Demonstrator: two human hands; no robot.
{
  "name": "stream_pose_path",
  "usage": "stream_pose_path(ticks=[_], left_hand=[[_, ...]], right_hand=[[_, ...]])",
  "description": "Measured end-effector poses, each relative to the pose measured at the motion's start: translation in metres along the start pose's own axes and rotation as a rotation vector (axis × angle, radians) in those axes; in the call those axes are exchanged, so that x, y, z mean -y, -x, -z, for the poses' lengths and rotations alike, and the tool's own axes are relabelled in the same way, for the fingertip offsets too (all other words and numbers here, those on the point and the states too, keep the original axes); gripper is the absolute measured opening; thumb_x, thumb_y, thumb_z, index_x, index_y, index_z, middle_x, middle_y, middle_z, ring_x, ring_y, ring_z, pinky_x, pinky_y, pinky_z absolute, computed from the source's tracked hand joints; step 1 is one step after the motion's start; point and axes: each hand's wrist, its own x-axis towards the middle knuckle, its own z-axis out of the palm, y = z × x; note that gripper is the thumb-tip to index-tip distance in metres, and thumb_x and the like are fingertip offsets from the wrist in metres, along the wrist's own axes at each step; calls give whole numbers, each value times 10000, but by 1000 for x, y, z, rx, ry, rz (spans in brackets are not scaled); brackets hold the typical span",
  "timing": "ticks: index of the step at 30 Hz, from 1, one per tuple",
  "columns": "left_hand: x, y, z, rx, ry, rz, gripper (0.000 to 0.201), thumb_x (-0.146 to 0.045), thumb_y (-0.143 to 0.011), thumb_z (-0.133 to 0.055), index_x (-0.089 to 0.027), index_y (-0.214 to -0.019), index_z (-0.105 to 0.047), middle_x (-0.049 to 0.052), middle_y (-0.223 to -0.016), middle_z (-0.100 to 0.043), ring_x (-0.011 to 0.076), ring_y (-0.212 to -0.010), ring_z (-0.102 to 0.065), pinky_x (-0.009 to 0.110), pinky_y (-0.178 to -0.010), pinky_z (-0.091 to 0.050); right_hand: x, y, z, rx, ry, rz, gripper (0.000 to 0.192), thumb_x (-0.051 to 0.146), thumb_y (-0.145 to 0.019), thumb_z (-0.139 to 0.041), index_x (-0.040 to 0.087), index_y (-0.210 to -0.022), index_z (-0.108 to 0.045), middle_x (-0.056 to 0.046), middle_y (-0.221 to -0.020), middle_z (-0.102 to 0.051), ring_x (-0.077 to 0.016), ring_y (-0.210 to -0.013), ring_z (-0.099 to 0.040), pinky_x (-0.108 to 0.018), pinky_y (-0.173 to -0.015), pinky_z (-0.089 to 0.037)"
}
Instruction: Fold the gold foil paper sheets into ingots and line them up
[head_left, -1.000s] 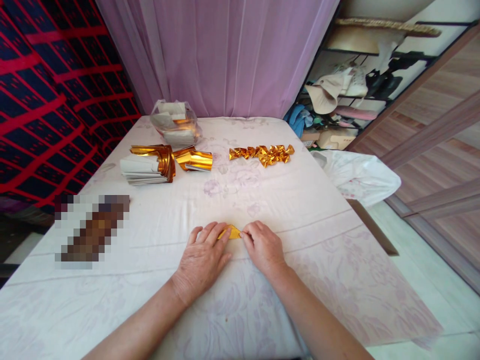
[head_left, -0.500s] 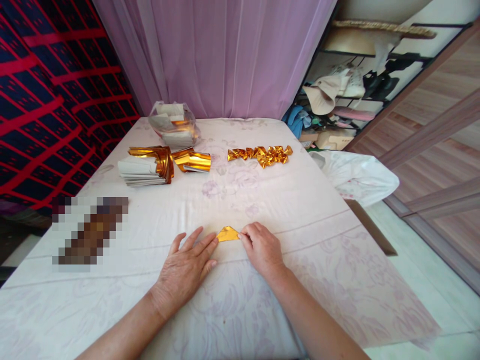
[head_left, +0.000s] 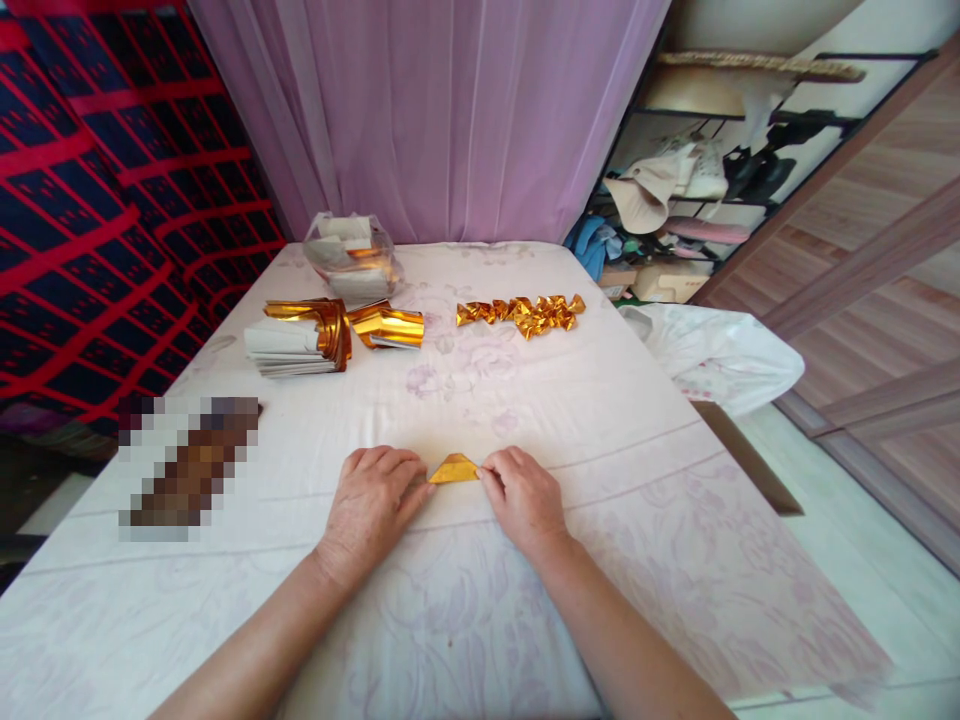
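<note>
**Gold foil pinned at both ends, mid-fold**

Fingers point(head_left: 491, 470) of the right hand point(head_left: 525, 497) are closed together on the right tip of a small folded gold foil piece point(head_left: 454, 469), while the curled fingers of the left hand point(head_left: 373, 497) press together against its left tip. The piece lies flat on the near middle of the surface point(head_left: 600, 400), between the two hands. It is a low, boat-like shape with its long axis running left to right, one pointed end toward each hand and a shallow peak facing the far side.

The step in hand appears to be creasing or shaping the fold: both ends are pinned and the middle is left free. By that reading, the next move would call for a light, even pinch at each tip and a steady pull or tuck along the long axis, since thin foil is likely to crumple or tear under uneven force.

Farther off, a row of finished gold folded pieces point(head_left: 521, 311) lies across the far middle of the surface. To its left sit a stack of gold-and-white sheets point(head_left: 296, 338) and a loose curl of gold foil point(head_left: 388, 326), with a clear plastic bag point(head_left: 351, 258) of more sheets behind them, near a pink curtain point(head_left: 450, 110). A white bag point(head_left: 716, 355) rests at the right edge.
</note>
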Motion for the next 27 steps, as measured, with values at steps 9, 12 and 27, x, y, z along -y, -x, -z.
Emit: stream_pose_path(ticks=[9, 12, 27], left_hand=[[-21, -26, -11, 99, 106, 191, 130, -324, -852, -656, -235, -942, -682, 30, -961, -691, 256, -969, -594, 424, -860, -391], [-22, -29, -14, 89, 151, 230, 79, -273, -836, -646, -214, -888, -648, 22, -905, -690, 247, -943, -603, 417, -855, -391], [0, -27, -23, 10, 79, -229, 358, -121, -906, -550, -342, -1159, -672, 15, -983, -687, 177, -912, -613, 364, -832, -394]], right_hand=[[-3, 2, -1, -29, -40, 17, 135, 223, -916, -568, 212, -790, -615, -5, -790, -635, -160, -768, -594, -264, -681, -368], [-4, 2, -1, -45, -96, 30, 161, 238, -934, -533, 212, -803, -622, -10, -792, -641, -163, -777, -601, -262, -703, -390], [-29, -2, 10, -62, -219, 172, 526, 4, -765, -418, 231, -1180, -650, -70, -1188, -643, -201, -1102, -585, -360, -954, -503]])
